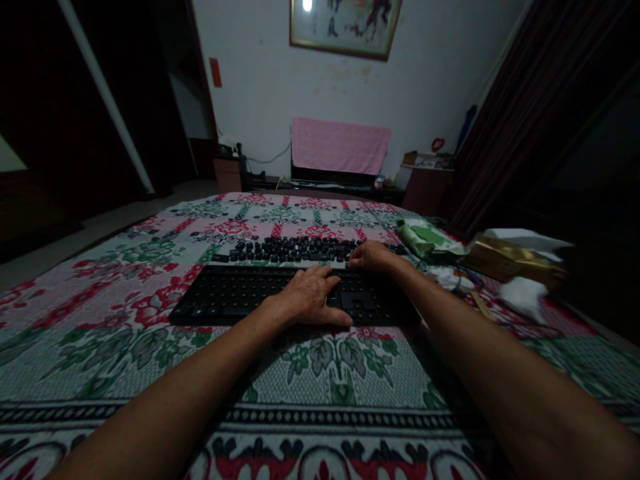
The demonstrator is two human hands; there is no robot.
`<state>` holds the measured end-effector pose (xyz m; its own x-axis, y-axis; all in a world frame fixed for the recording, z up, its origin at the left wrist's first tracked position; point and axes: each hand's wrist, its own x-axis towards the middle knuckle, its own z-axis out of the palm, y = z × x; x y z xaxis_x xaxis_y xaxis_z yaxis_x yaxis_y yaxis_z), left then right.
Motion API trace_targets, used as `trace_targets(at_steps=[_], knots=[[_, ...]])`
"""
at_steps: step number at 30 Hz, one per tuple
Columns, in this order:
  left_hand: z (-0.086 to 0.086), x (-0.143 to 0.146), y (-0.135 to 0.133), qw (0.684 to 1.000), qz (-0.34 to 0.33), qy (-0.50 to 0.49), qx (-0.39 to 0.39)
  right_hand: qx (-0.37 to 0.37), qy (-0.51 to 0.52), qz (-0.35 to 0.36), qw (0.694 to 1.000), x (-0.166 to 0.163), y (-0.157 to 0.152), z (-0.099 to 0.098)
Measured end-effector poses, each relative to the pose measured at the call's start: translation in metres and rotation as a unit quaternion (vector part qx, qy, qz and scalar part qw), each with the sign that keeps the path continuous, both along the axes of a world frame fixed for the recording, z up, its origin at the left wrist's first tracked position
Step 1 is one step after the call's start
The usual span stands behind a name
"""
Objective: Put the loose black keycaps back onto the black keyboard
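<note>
A black keyboard base with its keycaps off lies on a flowered bedspread. Behind it, loose black keycaps are laid out in rows. My left hand rests palm down on the keyboard base with its fingers spread flat. Farther back, my right hand reaches to the right end of the keycap rows, its fingers curled down among the caps. Whether it grips a cap is hidden.
A green and white packet lies to the right of the keycaps. A gold tissue box and crumpled white tissues sit further right. A pink cloth covers something by the far wall.
</note>
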<state>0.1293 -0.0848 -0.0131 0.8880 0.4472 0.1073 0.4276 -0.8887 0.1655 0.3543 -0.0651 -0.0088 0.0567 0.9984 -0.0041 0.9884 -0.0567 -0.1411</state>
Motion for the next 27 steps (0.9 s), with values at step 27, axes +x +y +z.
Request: trace_targets(at_steps=[27], knots=[[0.0, 0.0, -0.002, 1.0, 0.0, 0.02, 0.018, 0.06, 0.124, 0.158, 0.978, -0.038, -0.13, 0.006]])
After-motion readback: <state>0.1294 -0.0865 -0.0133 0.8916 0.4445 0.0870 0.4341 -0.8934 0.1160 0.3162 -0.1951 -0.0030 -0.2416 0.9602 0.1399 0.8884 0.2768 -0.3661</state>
